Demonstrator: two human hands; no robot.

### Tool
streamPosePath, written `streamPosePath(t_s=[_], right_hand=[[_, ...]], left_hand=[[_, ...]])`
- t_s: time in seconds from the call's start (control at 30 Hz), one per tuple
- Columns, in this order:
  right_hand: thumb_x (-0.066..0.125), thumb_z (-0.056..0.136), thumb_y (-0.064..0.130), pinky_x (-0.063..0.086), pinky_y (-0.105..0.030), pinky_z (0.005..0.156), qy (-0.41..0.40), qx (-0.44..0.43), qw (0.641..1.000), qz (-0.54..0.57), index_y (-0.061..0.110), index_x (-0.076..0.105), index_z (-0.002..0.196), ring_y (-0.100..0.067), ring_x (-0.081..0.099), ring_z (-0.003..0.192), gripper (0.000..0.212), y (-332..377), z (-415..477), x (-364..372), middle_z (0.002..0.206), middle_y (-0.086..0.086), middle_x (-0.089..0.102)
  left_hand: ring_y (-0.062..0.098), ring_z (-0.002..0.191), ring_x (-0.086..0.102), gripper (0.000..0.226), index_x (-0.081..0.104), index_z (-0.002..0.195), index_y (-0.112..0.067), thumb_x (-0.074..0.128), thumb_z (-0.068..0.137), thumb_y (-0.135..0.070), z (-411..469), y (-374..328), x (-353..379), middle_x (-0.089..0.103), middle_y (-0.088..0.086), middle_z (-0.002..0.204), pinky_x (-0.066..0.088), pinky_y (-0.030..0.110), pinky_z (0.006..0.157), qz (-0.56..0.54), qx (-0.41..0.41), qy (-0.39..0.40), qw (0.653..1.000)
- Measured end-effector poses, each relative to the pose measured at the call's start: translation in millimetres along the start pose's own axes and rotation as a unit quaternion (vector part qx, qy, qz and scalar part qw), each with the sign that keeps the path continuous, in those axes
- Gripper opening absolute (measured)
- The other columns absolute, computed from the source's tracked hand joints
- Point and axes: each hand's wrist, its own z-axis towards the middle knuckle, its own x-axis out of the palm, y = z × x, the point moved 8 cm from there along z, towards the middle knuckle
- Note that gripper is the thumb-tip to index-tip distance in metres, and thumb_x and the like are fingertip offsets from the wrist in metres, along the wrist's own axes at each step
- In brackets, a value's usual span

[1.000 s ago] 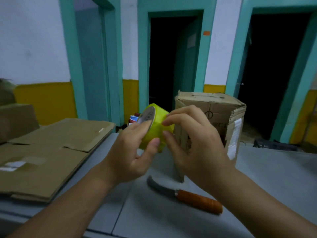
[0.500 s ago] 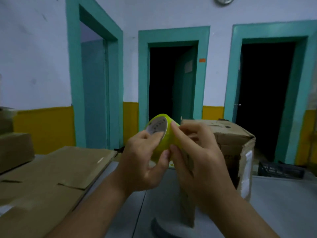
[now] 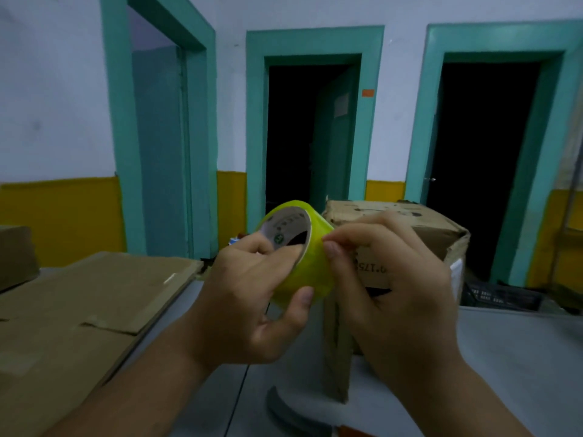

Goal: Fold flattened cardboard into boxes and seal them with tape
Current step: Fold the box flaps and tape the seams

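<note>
A yellow-green roll of tape [image 3: 310, 269] is held up at chest height in front of me. My left hand [image 3: 249, 307] grips it, thumb under the roll and fingers over its white core. My right hand [image 3: 388, 279] picks at the roll's outer face with thumb and fingertips. Behind the hands an assembled cardboard box [image 3: 410, 234] stands upright on the grey table [image 3: 520, 357], with a white label on its right side. Flattened cardboard sheets [image 3: 79, 310] lie stacked on the table at the left.
A knife [image 3: 290, 411] with a curved grey blade and an orange handle lies at the table's near edge, below the hands. Another box [image 3: 15, 253] sits at the far left. Three teal-framed doorways line the wall behind. A dark crate [image 3: 501, 296] is on the floor at the right.
The view has tilted up, so the knife has slid to the bottom edge. Both hands kept the tape roll; the right fingers shifted along its outer face.
</note>
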Motion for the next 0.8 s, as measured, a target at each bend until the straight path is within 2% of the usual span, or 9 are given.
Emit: streamPosePath(t_s=[0.2,0.43,0.57,0.67,0.8], right_hand=[[0.07,0.095,0.007,0.051,-0.024,0.079,-0.021,-0.001,1.0,0.017,0.001,0.074,0.095,-0.016,0.062,0.091,0.008,5,-3,2,0.095,-0.005,0.065],[0.072,0.093,0.005,0.052,-0.02,0.079,-0.034,0.015,0.999,0.0,0.001,0.075,0.097,-0.013,0.063,0.089,0.007,-4,-2,-6,0.096,-0.006,0.069],[0.069,0.095,0.003,0.049,-0.017,0.082,-0.028,0.001,1.0,-0.011,0.001,0.071,0.097,-0.01,0.059,0.091,0.004,-1,-4,-2,0.097,-0.005,0.066],[0.068,0.096,0.003,0.049,-0.017,0.083,-0.026,-0.004,1.0,-0.011,0.0,0.071,0.098,-0.01,0.059,0.093,0.005,0,-5,0,0.099,-0.005,0.065],[0.069,0.094,0.002,0.05,-0.019,0.086,-0.026,-0.002,1.0,-0.01,0.0,0.071,0.098,-0.013,0.061,0.094,0.005,-1,-7,1,0.1,-0.005,0.066]], left_hand=[[0.027,0.056,0.046,0.032,0.065,0.082,-0.001,0.052,0.1,-0.024,3,2,-7,0.052,0.004,0.065,0.04,0.04,0.058,0.013,-0.013,-0.021,1.0],[0.02,0.054,0.042,0.033,0.071,0.093,0.004,0.055,0.098,-0.025,3,-7,4,0.051,0.002,0.065,0.037,0.03,0.066,0.041,0.009,0.007,0.999],[0.025,0.053,0.042,0.032,0.067,0.084,0.001,0.055,0.098,-0.024,3,-6,2,0.048,0.002,0.063,0.037,0.034,0.059,0.031,-0.011,0.002,0.999],[0.026,0.054,0.044,0.034,0.067,0.084,0.002,0.054,0.099,-0.026,1,-4,3,0.05,0.004,0.063,0.04,0.041,0.056,0.024,-0.016,0.004,1.0],[0.027,0.054,0.044,0.033,0.067,0.085,0.002,0.055,0.099,-0.026,-2,-3,5,0.049,0.004,0.063,0.039,0.041,0.055,0.021,-0.024,0.008,0.999]])
